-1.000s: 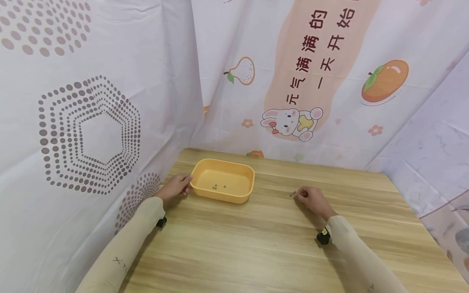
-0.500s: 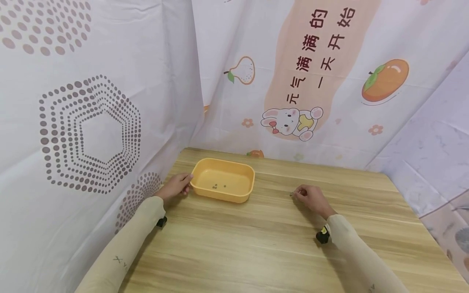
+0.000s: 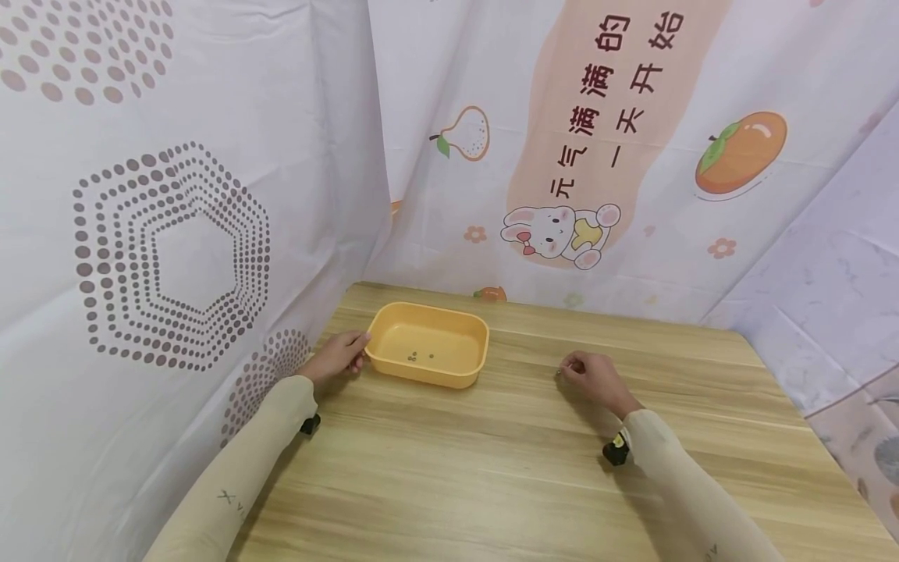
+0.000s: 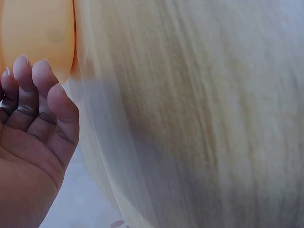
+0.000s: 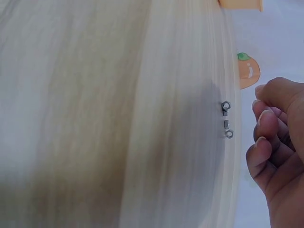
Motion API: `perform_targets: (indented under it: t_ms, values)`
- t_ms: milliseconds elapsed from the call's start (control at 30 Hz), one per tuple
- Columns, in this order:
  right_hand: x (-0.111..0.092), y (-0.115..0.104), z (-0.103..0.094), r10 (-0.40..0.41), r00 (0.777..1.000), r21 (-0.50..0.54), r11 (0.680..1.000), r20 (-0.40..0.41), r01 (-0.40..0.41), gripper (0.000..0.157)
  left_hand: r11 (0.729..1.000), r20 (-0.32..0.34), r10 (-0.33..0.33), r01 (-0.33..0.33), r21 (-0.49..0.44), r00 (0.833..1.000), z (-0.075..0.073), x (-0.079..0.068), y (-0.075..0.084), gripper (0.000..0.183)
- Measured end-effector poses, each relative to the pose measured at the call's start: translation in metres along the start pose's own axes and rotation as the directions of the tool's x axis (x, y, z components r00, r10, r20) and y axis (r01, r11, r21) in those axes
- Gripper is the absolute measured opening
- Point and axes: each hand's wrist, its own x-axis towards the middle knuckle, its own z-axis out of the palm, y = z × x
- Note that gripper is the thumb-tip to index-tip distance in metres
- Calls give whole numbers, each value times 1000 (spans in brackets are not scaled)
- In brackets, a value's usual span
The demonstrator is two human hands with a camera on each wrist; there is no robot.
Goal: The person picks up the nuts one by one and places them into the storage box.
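Note:
In the head view my left hand pinches the left rim of a yellow plastic basin, thumb on top and fingers below. Several small metal nuts lie on the basin's floor. To the right, my right hand is low over the table, its fingertips right by a few more nuts. The right wrist view shows these hex nuts in a short row on the wood, left of the loosely bent fingers. No nut shows between thumb and forefinger there.
The basin stands toward the back left of the wood-grain table. Printed white curtains hang along the back and sides. Bare tabletop lies between the basin and my right hand.
My right hand has shifted slightly left, covering more of the nuts by its fingertips in the head view. The left hand and the basin have stayed in place.

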Motion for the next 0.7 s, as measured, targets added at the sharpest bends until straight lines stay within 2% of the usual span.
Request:
perform_targets:
  t_ms: [700]
  values:
    - [5, -16, 0, -40, 999, 35, 999, -5, 40, 9, 1000, 10, -2, 2, -13, 1000, 0, 0, 0, 45]
